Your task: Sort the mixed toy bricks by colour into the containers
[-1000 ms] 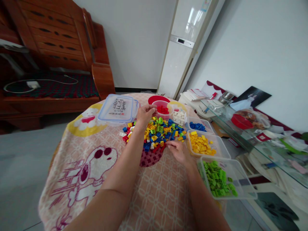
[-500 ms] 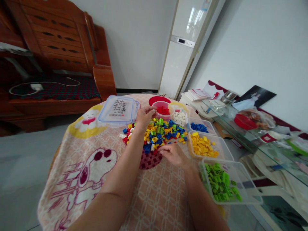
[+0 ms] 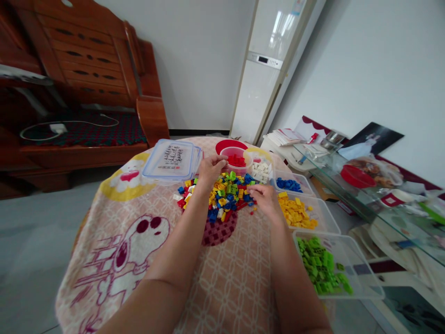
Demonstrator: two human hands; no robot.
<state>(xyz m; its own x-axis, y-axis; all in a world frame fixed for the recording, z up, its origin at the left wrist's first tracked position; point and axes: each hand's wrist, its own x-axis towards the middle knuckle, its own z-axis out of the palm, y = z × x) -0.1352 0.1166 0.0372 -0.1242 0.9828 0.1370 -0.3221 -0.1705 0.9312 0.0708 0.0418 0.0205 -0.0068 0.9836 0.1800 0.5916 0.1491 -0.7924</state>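
picking, it seems, through mixed bricks (image 3: 227,191) heaped on the cloth (image 3: 236,278), the left hand (image 3: 211,169) beside the pink-rimmed tub (image 3: 239,170) and right hand (image 3: 265,198) at the heap's edge are both curled, any grip unclear, the next move likely calling for precision.

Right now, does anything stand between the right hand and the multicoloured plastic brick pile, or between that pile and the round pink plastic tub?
Nothing visible does. The right hand is at the right edge of the pile; the tub sits just beyond it, with the left hand at the tub's left rim.
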